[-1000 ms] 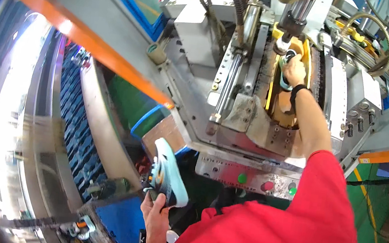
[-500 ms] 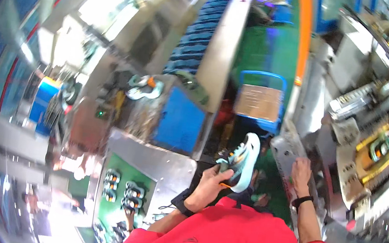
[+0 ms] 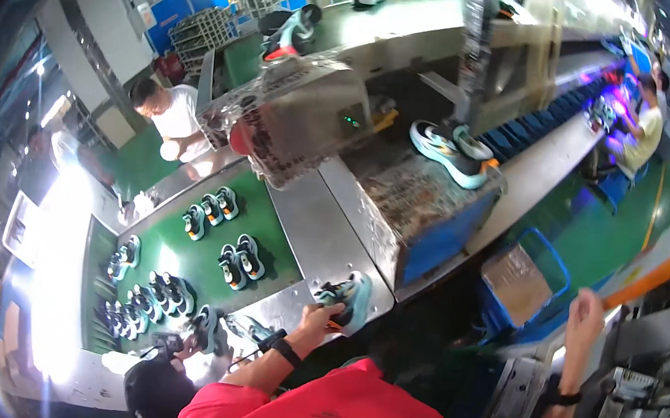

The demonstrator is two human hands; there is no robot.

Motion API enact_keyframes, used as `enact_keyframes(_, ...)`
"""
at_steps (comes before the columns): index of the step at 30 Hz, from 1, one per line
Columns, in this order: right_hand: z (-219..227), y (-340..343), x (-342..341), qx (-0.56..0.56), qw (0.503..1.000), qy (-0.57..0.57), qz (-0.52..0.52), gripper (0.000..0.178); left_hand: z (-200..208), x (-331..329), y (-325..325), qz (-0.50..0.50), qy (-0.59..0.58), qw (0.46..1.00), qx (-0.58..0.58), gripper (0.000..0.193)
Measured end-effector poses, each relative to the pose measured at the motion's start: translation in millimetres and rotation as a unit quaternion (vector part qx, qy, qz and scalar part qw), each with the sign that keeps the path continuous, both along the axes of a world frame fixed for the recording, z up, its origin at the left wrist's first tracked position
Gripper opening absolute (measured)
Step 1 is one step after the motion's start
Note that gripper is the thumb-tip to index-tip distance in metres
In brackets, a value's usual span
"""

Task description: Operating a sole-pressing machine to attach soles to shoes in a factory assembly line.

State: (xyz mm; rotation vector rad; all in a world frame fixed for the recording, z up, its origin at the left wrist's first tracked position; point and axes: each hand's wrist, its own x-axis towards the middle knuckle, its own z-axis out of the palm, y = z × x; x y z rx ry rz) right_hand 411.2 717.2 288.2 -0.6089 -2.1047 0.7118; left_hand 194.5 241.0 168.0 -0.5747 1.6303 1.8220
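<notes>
A sneaker with a pale blue sole and dark upper is gripped in my left hand, over the corner of the metal table. My fingers wrap its lower end, and its sole faces right. My right hand is raised at the right, fingers curled together, beside the end of an orange-edged panel. Whether that hand holds anything or touches the panel is hidden. Close to my left forearm, another sneaker lies on the metal edge.
Several sneakers stand on the green conveyor at the left. A sneaker pair sits on a worn box-like block ahead. A blue-framed cart stands right. A dark-haired head is close at lower left; other people are farther off.
My view has swung left, bringing the green conveyor into the middle left. The held sneaker is now over the metal table's corner. My right hand has left the grey machine part and risen.
</notes>
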Motion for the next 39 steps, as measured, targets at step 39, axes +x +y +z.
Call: enact_keyframes(39,279.7,-175.8,-482.2,-0.108,0.932,0.184,0.292,0.026,27.8,-203.1,-24.4,-0.264,0.065,0.918,0.290,0.042)
